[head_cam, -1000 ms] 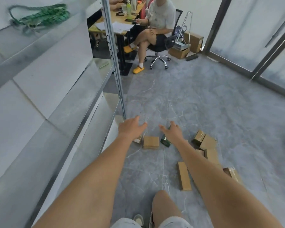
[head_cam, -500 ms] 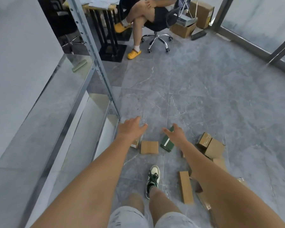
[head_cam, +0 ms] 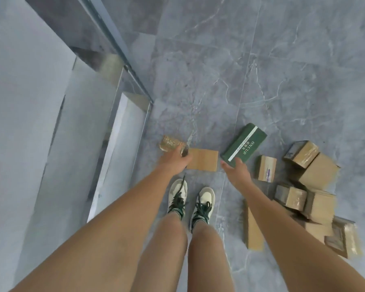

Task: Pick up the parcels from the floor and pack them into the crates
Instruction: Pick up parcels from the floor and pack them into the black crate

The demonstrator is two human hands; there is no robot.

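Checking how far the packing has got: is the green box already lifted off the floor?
No, the green box lies flat on the floor, with the right hand just at its near end.

arms: two, bare, no sleeves in view
left hand [head_cam: 174, 162]: bare, no glove, no ring or watch to see
right hand [head_cam: 237, 172]: bare, no glove, nothing on the wrist
legs: bare from the knee down to the socks
socks: dark green, short, they show just above the shoes
left shoe [head_cam: 177, 193]: white low sneaker, dark green laces, one lace end loose
right shoe [head_cam: 204, 202]: the same kind, white toe, dark green laces
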